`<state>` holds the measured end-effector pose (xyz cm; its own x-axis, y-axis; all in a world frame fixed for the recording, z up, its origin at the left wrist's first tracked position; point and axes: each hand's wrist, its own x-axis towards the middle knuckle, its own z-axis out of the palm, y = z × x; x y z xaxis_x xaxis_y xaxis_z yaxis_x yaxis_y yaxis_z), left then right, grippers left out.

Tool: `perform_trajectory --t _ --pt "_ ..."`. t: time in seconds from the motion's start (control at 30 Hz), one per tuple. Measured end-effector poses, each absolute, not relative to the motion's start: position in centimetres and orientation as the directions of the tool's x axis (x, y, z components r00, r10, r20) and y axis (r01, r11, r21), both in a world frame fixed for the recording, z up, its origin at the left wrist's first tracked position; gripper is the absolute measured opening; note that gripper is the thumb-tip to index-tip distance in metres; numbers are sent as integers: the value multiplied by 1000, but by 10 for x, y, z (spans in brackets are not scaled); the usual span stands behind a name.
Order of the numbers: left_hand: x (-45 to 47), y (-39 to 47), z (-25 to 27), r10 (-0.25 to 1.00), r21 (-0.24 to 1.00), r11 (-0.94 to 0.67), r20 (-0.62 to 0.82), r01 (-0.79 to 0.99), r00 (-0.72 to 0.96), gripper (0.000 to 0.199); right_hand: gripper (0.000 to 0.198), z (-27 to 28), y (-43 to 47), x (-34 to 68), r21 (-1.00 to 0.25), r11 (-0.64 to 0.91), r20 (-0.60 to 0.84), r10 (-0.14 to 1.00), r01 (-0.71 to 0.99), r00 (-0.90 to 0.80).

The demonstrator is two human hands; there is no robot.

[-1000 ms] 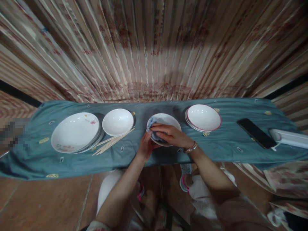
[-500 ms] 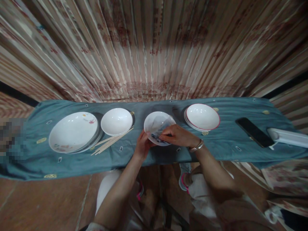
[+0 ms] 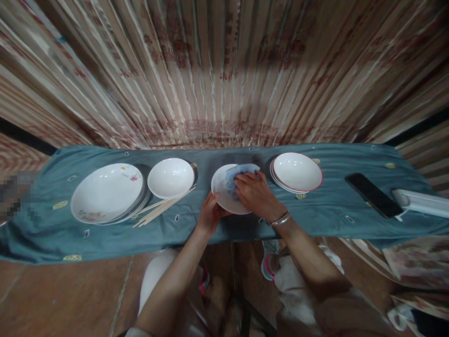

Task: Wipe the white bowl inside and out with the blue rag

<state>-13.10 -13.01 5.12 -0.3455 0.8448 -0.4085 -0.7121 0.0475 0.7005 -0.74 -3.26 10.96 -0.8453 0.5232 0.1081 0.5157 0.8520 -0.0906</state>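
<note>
A white bowl [image 3: 221, 180] is in front of me at the middle of the table. My left hand [image 3: 210, 213] grips its near left rim, the thumb on the edge and the other fingers underneath. A blue-grey cloth [image 3: 245, 169] lies bunched against the inside and far right rim of the bowl. My right hand [image 3: 254, 192], with a silver bracelet at the wrist, is closed on this cloth and presses it to the bowl. The palm and fingers hide part of the cloth and the bowl's right side.
Left of the bowl are a single white bowl [image 3: 170, 178], several chopsticks [image 3: 163, 208] and a stack of floral plates [image 3: 105, 194]. On the right stand stacked red-rimmed bowls [image 3: 298, 172], a black phone [image 3: 373, 194] and a white device [image 3: 421, 201]. A teal cloth [image 3: 115, 243] covers the table.
My right hand has moved the cloth from the near inside of the bowl up to its far right rim. My left hand keeps its hold on the bowl.
</note>
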Motion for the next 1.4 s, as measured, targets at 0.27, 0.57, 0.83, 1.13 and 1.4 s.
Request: perform_trajectory --t 0.27,0.57,0.83,1.13,1.4 --pt "-128 -131 52 847 677 82 -434 -731 -306 36 36 106 -27 -11 -304 860 203 478 409 -854" --pt "-129 -132 49 861 692 68 -405 -719 -309 45 37 106 -22 -11 -667 741 188 263 74 -946" --pt "-135 -131 48 851 712 4 -371 -702 -372 41 25 121 -25 -5 -784 620 102 184 35 -978" --pt "-145 -129 53 841 718 -20 -364 -695 -401 37 29 123 -42 -3 -444 855 6 302 268 -953" --pt "-141 -129 56 843 688 27 -406 -725 -354 49 12 131 -53 0 -330 903 28 301 276 -953"
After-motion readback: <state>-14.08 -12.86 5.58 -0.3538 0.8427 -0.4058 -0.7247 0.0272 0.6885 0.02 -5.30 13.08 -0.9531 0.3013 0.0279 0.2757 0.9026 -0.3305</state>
